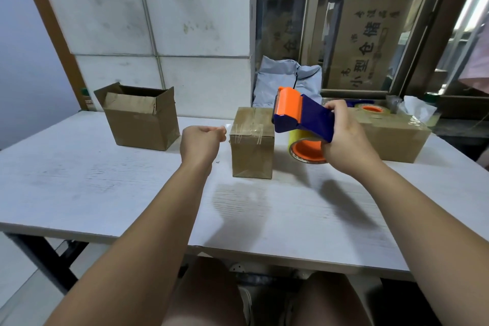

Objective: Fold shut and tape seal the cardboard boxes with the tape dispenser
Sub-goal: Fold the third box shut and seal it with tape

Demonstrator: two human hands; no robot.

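Progress: judged about midway. The small box (251, 140) between the two hands is folded shut and taped. The long flat box (391, 137) beyond the right hand also looks sealed. The open box (140, 119), well off past the left hand, has its flaps up and still needs folding and taping.
Table (105, 193): white board with a faint grain and scuffed grey marks, lying under both forearms.
Left hand (202, 144): raised just left of the small box and apart from it, fingers curled to the palm, nothing seen in them.
Right hand (344, 137): wrapped around the handle of the tape dispenser.
Tape dispenser (301, 116): held off the table just right of the small box. Hard glossy plastic, blue body and orange guard, with a yellowish clear roll on an orange core.
Small box, material: brown corrugated card, upright, with shiny clear tape over the top seam and wrinkled down the front.
Long flat box, material: low brown card with a glossy taped top, carrying a spare tape roll (367, 108).
Open box, material: creased brown card, dark inside.
Behind: dusty white panels (158, 21) and a crumpled grey plastic bag (288, 74).
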